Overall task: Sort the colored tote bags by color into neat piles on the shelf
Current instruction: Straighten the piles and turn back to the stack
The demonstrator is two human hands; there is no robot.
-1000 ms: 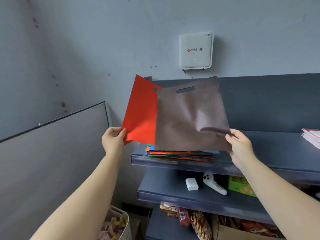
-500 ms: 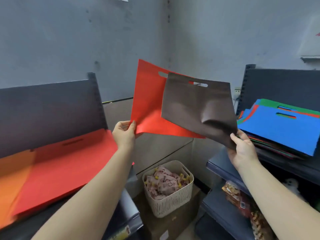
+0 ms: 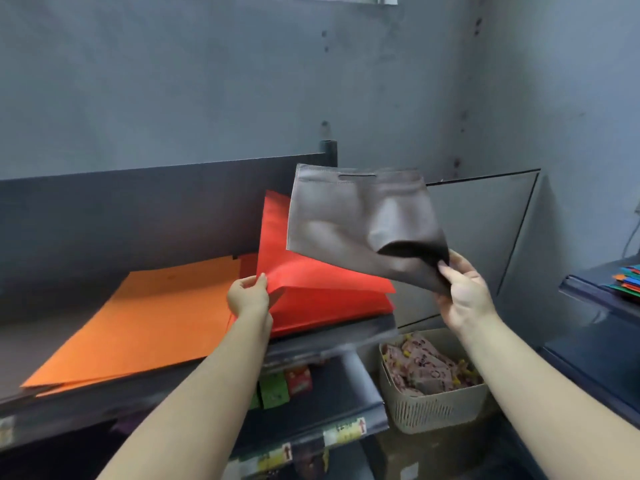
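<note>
Orange pile (image 3: 138,320) and red pile (image 3: 332,310) started on shelf (image 3: 346,336); left hand (image 3: 248,295) pinches red bag (image 3: 294,258), right hand (image 3: 464,292) grips brown bag (image 3: 353,220); mixed stack (image 3: 628,278) remains right of shelf.

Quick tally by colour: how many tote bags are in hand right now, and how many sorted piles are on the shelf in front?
Red tote bag, in the left hand: 1
Brown tote bag, in the right hand: 1
Bags in hand, total: 2
Orange pile on the shelf: 1
Red pile on the shelf: 1
Piles, total: 2
Bags per pile cannot be counted.
</note>
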